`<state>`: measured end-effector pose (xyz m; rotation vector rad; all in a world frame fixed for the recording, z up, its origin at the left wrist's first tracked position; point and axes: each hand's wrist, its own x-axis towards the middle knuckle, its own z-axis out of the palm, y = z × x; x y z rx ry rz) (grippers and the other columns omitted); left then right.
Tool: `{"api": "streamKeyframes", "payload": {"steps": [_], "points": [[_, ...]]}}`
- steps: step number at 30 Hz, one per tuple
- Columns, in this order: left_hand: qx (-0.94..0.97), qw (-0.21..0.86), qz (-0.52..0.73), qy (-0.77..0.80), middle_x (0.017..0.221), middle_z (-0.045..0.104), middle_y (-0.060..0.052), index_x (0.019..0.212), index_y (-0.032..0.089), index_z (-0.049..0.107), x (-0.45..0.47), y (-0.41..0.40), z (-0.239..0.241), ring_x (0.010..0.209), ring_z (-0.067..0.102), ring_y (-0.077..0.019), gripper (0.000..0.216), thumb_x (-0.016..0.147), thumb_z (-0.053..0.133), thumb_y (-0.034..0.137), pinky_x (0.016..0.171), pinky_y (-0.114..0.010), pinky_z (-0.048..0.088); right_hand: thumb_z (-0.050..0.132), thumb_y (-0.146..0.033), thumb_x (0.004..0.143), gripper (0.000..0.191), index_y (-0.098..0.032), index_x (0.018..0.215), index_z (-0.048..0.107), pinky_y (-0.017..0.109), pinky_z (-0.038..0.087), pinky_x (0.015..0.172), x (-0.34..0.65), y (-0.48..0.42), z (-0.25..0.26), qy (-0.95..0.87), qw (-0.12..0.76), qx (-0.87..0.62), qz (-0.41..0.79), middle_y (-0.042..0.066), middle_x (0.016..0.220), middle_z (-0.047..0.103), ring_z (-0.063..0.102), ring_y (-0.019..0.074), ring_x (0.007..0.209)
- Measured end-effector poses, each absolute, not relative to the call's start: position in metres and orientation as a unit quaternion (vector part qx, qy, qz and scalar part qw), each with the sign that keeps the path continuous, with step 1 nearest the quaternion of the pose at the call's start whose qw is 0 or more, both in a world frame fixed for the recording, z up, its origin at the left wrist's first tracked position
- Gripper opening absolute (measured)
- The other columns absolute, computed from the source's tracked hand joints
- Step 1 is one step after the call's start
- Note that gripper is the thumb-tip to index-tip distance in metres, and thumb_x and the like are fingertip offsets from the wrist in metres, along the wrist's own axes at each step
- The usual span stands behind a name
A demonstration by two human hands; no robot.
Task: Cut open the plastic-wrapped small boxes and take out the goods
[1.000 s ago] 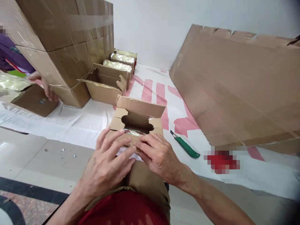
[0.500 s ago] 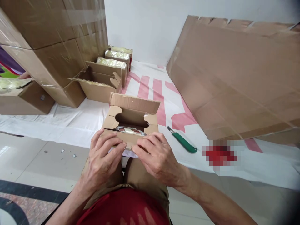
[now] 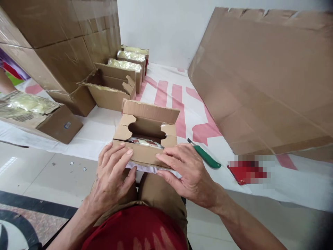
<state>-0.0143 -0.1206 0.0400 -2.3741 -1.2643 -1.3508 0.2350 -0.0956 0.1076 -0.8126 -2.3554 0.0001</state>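
A small cardboard box (image 3: 152, 112) stands open at the table's front edge, its far flap raised and its notched side flaps folded inward. Inside, near the front wall, a shiny wrapped item (image 3: 147, 142) partly shows; its kind is unclear. My left hand (image 3: 111, 172) grips the left part of the box's front flap, fingers on top and thumb below the edge. At the right end of that flap, my right hand (image 3: 191, 170) holds it in the same way. A green-handled utility knife (image 3: 208, 158) lies on the cloth beyond my right hand, blade out.
Stacked cardboard cartons (image 3: 61, 66) rise at left, beside an open box (image 3: 110, 90) and several boxes with shiny yellowish tops (image 3: 125, 65). Another person's arm (image 3: 5, 82) is behind a box (image 3: 61, 125). A large cardboard sheet (image 3: 262, 83) leans at right, near a partly blurred red object (image 3: 236, 172).
My hands have moved apart along the front flap, which now shows more flatly between them. At the left, the other person's box has shifted to the right and turned.
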Motion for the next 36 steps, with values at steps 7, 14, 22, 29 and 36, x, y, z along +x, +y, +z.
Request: {"api": "streamKeyframes", "payload": {"steps": [7, 14, 22, 29, 36], "points": [[-0.782, 0.096, -0.417, -0.454, 0.132, 0.070, -0.014, 0.137, 0.021, 0.059, -0.018, -0.128, 0.037, 0.144, 0.054, -0.0335, 0.055, 0.086, 0.076, 0.006, 0.125, -0.060, 0.037, 0.069, -0.026, 0.098, 0.021, -0.013, 0.115, 0.071, 0.040, 0.046, 0.083, 0.226, -0.097, 0.103, -0.898, 0.310, -0.310, 0.008, 0.011, 0.107, 0.074, 0.065, 0.0239, 0.091], [-0.752, 0.120, -0.452, -0.464, 0.120, 0.075, -0.009, 0.110, 0.023, 0.066, -0.010, -0.117, 0.044, 0.137, 0.061, -0.0295, 0.029, 0.089, 0.072, 0.004, 0.122, -0.056, 0.040, 0.061, -0.011, 0.098, 0.013, -0.017, 0.097, 0.072, 0.039, 0.049, 0.090, 0.203, -0.098, 0.103, -0.897, 0.341, -0.279, -0.039, 0.009, 0.109, 0.076, 0.065, 0.0217, 0.096], [-0.752, 0.085, -0.473, -0.451, 0.107, 0.080, -0.002, 0.109, 0.027, 0.067, -0.009, -0.108, 0.046, 0.126, 0.069, -0.0252, 0.030, 0.090, 0.068, 0.003, 0.122, -0.054, 0.039, 0.059, -0.004, 0.093, 0.026, -0.024, 0.104, 0.072, 0.042, 0.048, 0.102, 0.214, -0.105, 0.087, -0.887, 0.379, -0.253, -0.080, 0.004, 0.111, 0.079, 0.067, 0.0195, 0.104], [-0.752, 0.114, -0.477, -0.441, 0.112, 0.080, -0.004, 0.115, 0.027, 0.067, -0.006, -0.091, 0.054, 0.128, 0.067, -0.0270, 0.035, 0.089, 0.067, 0.004, 0.123, -0.055, 0.036, 0.066, -0.008, 0.091, 0.027, -0.027, 0.109, 0.071, 0.046, 0.055, 0.092, 0.240, -0.107, 0.092, -0.835, 0.434, -0.328, -0.083, 0.008, 0.116, 0.075, 0.070, 0.0247, 0.103], [-0.789, 0.087, -0.430, -0.431, 0.109, 0.080, -0.003, 0.107, 0.026, 0.069, -0.002, -0.044, 0.079, 0.131, 0.066, -0.0286, 0.025, 0.090, 0.062, 0.010, 0.125, -0.059, 0.028, 0.063, -0.026, 0.097, 0.017, -0.021, 0.108, 0.076, 0.049, 0.058, 0.086, 0.349, -0.078, 0.024, -0.725, 0.375, -0.560, -0.144, 0.013, 0.115, 0.077, 0.074, 0.0319, 0.103]]}}
